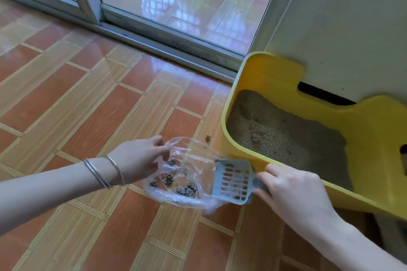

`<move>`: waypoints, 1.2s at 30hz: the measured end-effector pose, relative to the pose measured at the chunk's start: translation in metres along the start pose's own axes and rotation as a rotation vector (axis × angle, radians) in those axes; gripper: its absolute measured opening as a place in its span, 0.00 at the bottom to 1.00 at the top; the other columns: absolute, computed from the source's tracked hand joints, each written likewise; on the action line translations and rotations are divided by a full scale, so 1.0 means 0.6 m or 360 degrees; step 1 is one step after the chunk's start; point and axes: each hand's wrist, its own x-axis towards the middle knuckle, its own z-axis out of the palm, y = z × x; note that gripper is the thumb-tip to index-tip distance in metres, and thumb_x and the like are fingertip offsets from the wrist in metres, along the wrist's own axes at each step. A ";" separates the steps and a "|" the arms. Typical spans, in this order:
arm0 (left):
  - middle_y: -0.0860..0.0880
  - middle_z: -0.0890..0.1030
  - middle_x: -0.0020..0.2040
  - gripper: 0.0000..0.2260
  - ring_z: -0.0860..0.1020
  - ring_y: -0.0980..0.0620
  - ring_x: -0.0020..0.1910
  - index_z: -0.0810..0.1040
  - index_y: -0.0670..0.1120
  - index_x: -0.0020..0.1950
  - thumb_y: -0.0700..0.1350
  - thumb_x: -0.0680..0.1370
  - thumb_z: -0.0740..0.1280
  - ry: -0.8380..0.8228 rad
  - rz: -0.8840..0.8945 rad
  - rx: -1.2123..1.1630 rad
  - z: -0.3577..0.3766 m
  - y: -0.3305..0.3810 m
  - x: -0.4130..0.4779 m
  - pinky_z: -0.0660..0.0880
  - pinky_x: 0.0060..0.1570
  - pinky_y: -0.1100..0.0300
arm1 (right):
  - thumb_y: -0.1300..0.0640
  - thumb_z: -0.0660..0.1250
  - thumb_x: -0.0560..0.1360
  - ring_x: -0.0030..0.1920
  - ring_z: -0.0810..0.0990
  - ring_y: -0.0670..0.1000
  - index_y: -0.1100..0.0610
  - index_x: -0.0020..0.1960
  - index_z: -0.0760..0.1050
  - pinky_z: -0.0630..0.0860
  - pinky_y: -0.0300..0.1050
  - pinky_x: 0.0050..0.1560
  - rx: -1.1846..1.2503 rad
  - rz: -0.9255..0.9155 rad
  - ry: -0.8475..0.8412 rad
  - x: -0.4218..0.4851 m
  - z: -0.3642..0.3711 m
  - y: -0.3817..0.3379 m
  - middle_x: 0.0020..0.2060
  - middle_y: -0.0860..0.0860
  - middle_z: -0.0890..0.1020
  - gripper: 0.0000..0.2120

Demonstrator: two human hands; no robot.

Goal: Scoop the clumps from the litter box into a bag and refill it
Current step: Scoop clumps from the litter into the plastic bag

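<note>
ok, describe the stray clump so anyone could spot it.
Find the yellow litter box on the right. Left of it lies a clear bag. The stray clump sits alone on the tiled floor just beyond the bag, not inside.

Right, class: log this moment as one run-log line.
left hand: pinches clear bag open | right hand: grips blue scoop over bag edge | clumps: several in bag | stray clump: on floor beside litter box
</note>
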 end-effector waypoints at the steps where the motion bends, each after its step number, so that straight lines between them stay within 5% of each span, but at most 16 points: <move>1: 0.56 0.69 0.57 0.09 0.75 0.56 0.41 0.71 0.55 0.58 0.47 0.79 0.60 0.0018 -0.0005 -0.0026 -0.002 0.003 0.002 0.67 0.31 0.67 | 0.51 0.77 0.61 0.25 0.76 0.51 0.54 0.31 0.78 0.68 0.40 0.20 -0.0022 -0.0030 -0.0011 -0.005 0.007 0.001 0.26 0.48 0.75 0.10; 5: 0.57 0.69 0.55 0.07 0.77 0.56 0.43 0.71 0.55 0.57 0.48 0.79 0.60 0.0066 -0.0001 -0.0064 -0.003 0.021 0.007 0.74 0.37 0.62 | 0.56 0.78 0.60 0.26 0.75 0.51 0.53 0.36 0.79 0.67 0.40 0.22 -0.0056 -0.0126 0.0021 -0.015 0.040 -0.002 0.28 0.48 0.76 0.09; 10: 0.57 0.68 0.55 0.07 0.70 0.59 0.36 0.71 0.55 0.57 0.49 0.79 0.59 0.0043 -0.0005 -0.0029 0.001 0.038 0.015 0.64 0.29 0.69 | 0.56 0.78 0.61 0.27 0.75 0.50 0.52 0.38 0.80 0.67 0.41 0.23 0.0043 -0.0137 0.0054 -0.013 0.052 -0.001 0.30 0.47 0.77 0.09; 12: 0.57 0.69 0.56 0.08 0.69 0.59 0.34 0.71 0.55 0.57 0.49 0.79 0.59 0.0052 -0.0019 -0.0025 0.002 0.041 0.016 0.65 0.29 0.69 | 0.54 0.72 0.67 0.27 0.76 0.50 0.51 0.38 0.80 0.67 0.40 0.23 0.0139 -0.0129 0.0085 -0.015 0.041 0.001 0.30 0.46 0.77 0.02; 15: 0.57 0.70 0.56 0.08 0.74 0.58 0.38 0.71 0.55 0.57 0.49 0.79 0.59 0.0118 -0.0039 -0.0037 -0.007 0.038 0.017 0.68 0.30 0.67 | 0.49 0.60 0.72 0.30 0.78 0.47 0.50 0.43 0.81 0.70 0.38 0.23 0.0387 -0.0023 0.0001 -0.015 0.005 0.008 0.34 0.44 0.79 0.12; 20: 0.54 0.74 0.52 0.09 0.78 0.54 0.39 0.75 0.51 0.57 0.45 0.77 0.64 0.0459 -0.0055 -0.0077 -0.044 0.033 0.030 0.75 0.29 0.60 | 0.40 0.62 0.71 0.36 0.79 0.40 0.46 0.50 0.80 0.76 0.38 0.31 0.0803 0.0015 -0.0150 -0.035 -0.056 0.085 0.42 0.38 0.79 0.15; 23: 0.48 0.78 0.45 0.08 0.77 0.49 0.33 0.78 0.44 0.50 0.38 0.71 0.70 0.0838 0.0194 -0.0030 -0.082 0.043 0.042 0.73 0.22 0.60 | 0.42 0.66 0.69 0.43 0.80 0.40 0.48 0.52 0.80 0.74 0.31 0.39 0.1102 0.0208 -0.0083 -0.042 -0.098 0.144 0.43 0.37 0.80 0.16; 26: 0.45 0.80 0.46 0.13 0.79 0.46 0.39 0.78 0.41 0.52 0.46 0.76 0.58 0.0966 0.0431 0.0080 -0.111 0.071 0.058 0.78 0.33 0.54 | 0.42 0.70 0.66 0.45 0.79 0.41 0.45 0.50 0.80 0.71 0.28 0.40 0.1207 0.0528 0.0034 -0.043 -0.107 0.198 0.44 0.38 0.81 0.14; 31: 0.46 0.79 0.52 0.15 0.77 0.45 0.50 0.76 0.43 0.56 0.49 0.78 0.56 0.0949 0.0651 0.0145 -0.117 0.142 0.090 0.77 0.46 0.49 | 0.49 0.74 0.65 0.46 0.74 0.47 0.48 0.50 0.80 0.68 0.37 0.40 0.0870 0.1036 -0.0095 -0.043 -0.025 0.275 0.44 0.46 0.81 0.14; 36: 0.48 0.78 0.52 0.15 0.76 0.47 0.51 0.76 0.46 0.55 0.53 0.79 0.55 0.0764 0.0915 0.0221 -0.083 0.181 0.121 0.74 0.49 0.50 | 0.51 0.71 0.70 0.46 0.74 0.48 0.52 0.53 0.81 0.71 0.47 0.42 0.0566 0.1019 -0.0462 -0.037 0.032 0.287 0.47 0.48 0.82 0.12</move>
